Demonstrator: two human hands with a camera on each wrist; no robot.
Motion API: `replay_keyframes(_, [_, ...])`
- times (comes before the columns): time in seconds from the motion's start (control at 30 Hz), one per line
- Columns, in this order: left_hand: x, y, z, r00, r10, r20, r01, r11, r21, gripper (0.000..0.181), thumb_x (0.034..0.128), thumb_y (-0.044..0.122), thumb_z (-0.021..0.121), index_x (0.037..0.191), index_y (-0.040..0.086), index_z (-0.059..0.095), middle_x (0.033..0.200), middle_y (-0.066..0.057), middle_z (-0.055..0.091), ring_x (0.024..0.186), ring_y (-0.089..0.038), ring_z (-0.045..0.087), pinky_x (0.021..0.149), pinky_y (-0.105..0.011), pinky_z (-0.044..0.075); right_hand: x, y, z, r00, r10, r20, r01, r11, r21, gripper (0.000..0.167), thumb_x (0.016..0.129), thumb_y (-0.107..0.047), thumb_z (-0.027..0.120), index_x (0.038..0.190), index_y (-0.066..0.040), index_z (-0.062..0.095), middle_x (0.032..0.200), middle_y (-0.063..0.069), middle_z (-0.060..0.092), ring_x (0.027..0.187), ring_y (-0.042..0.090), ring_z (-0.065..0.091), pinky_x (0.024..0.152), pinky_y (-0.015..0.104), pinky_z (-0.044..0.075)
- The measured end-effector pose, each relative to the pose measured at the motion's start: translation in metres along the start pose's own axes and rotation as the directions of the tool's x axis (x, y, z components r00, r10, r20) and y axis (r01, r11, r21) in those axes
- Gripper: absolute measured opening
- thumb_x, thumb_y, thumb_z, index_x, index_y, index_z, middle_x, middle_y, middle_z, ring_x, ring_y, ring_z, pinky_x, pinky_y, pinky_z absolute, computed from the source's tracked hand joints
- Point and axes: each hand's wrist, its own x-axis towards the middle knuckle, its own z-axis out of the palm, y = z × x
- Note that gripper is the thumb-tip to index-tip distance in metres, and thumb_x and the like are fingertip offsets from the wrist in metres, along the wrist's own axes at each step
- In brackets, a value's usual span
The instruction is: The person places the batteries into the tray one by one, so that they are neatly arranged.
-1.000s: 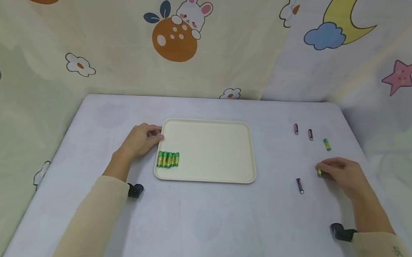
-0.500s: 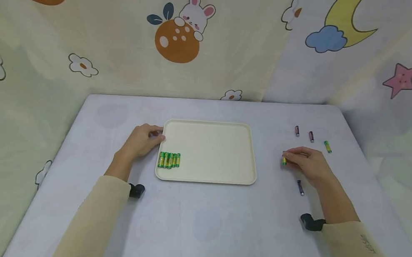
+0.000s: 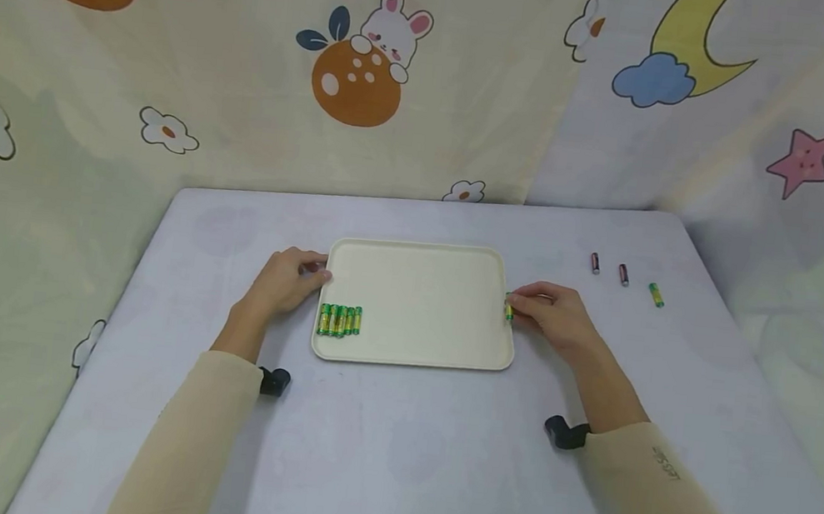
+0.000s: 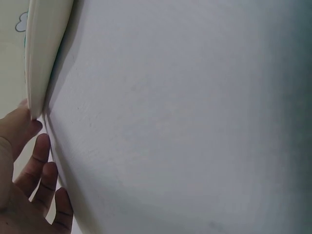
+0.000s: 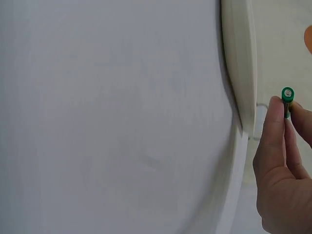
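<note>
My right hand [image 3: 556,318] pinches a green-and-yellow battery [image 3: 509,307] between thumb and fingertips at the tray's right rim. In the right wrist view the green end of this battery [image 5: 287,93] points toward the camera. With thumb and fingers, my left hand [image 3: 281,281] grips the left rim of the cream tray [image 3: 415,303]; the left wrist view shows the thumb by the tray edge [image 4: 44,63] and the other fingers loosely bent. Several green-and-yellow batteries [image 3: 340,321] stand side by side in a row at the tray's lower left.
On the right of the white-covered table [image 3: 391,456] lie two dark batteries with reddish parts, a left one [image 3: 596,263] and a right one [image 3: 624,274]. A green-and-yellow battery [image 3: 656,295] lies further right. A patterned cloth [image 3: 251,64] hangs behind the table.
My right hand has carried the green-and-yellow battery leftward from the table's right side to the tray. A dark battery seen earlier is now hidden by the right forearm. The left hand keeps its place.
</note>
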Motion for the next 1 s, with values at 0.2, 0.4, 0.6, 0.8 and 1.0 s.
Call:
replay_keyframes(0.2, [0.001, -0.004, -0.003, 1.000, -0.003, 0.004, 0.003, 1.000, 0.012, 0.048, 0.1037, 0.037, 0.060, 0.145, 0.012, 0.059, 0.130, -0.015, 0.060, 0.123, -0.036, 0.051, 0.107, -0.056, 0.042, 0.011, -0.007, 0.042, 0.999, -0.032, 0.039, 0.031, 0.999, 0.024, 0.035, 0.095, -0.015, 0.076, 0.120, 0.005, 0.064, 0.102, 0.008, 0.076, 0.085, 0.010, 0.072, 0.079, 0.025, 0.060])
replay_keyframes(0.4, [0.002, -0.004, -0.002, 1.000, 0.001, 0.013, -0.001, 1.000, 0.003, 0.048, 0.1038, 0.037, 0.060, 0.145, 0.012, 0.059, 0.130, -0.015, 0.060, 0.122, -0.036, 0.051, 0.106, -0.055, 0.042, 0.016, -0.019, 0.077, 0.998, -0.007, 0.067, 0.010, 0.999, -0.038, 0.032, 0.095, -0.018, 0.076, 0.118, 0.001, 0.066, 0.106, 0.011, 0.076, 0.086, 0.012, 0.072, 0.079, 0.023, 0.060])
replay_keyframes(0.6, [0.003, -0.002, 0.000, 1.000, 0.004, 0.008, -0.004, 1.000, -0.011, 0.048, 0.1035, 0.037, 0.061, 0.144, 0.013, 0.060, 0.131, -0.015, 0.061, 0.123, -0.036, 0.052, 0.107, -0.055, 0.042, 0.021, -0.030, 0.110, 0.994, 0.013, 0.108, -0.004, 0.996, -0.084, 0.029, 0.093, -0.020, 0.078, 0.113, -0.001, 0.068, 0.097, 0.008, 0.075, 0.081, 0.012, 0.071, 0.075, 0.021, 0.059])
replay_keyframes(0.8, [0.004, -0.001, 0.000, 1.000, -0.001, 0.006, 0.001, 1.000, -0.003, 0.048, 0.1037, 0.038, 0.060, 0.145, 0.014, 0.059, 0.130, -0.014, 0.060, 0.123, -0.034, 0.051, 0.108, -0.054, 0.042, 0.023, -0.038, 0.141, 0.987, 0.032, 0.155, -0.019, 0.997, -0.080, 0.023, 0.092, -0.015, 0.079, 0.108, -0.002, 0.069, 0.093, 0.008, 0.075, 0.079, 0.014, 0.071, 0.076, 0.025, 0.060])
replay_keyframes(1.0, [0.004, -0.001, -0.001, 1.000, -0.016, 0.014, 0.016, 1.000, 0.006, 0.047, 0.1033, 0.038, 0.060, 0.145, 0.015, 0.060, 0.129, -0.012, 0.061, 0.122, -0.034, 0.051, 0.107, -0.053, 0.042, 0.024, -0.040, 0.166, 0.986, 0.030, 0.165, -0.008, 0.991, -0.134, 0.021, 0.090, -0.016, 0.080, 0.103, -0.004, 0.068, 0.088, 0.007, 0.075, 0.073, 0.013, 0.072, 0.071, 0.024, 0.059])
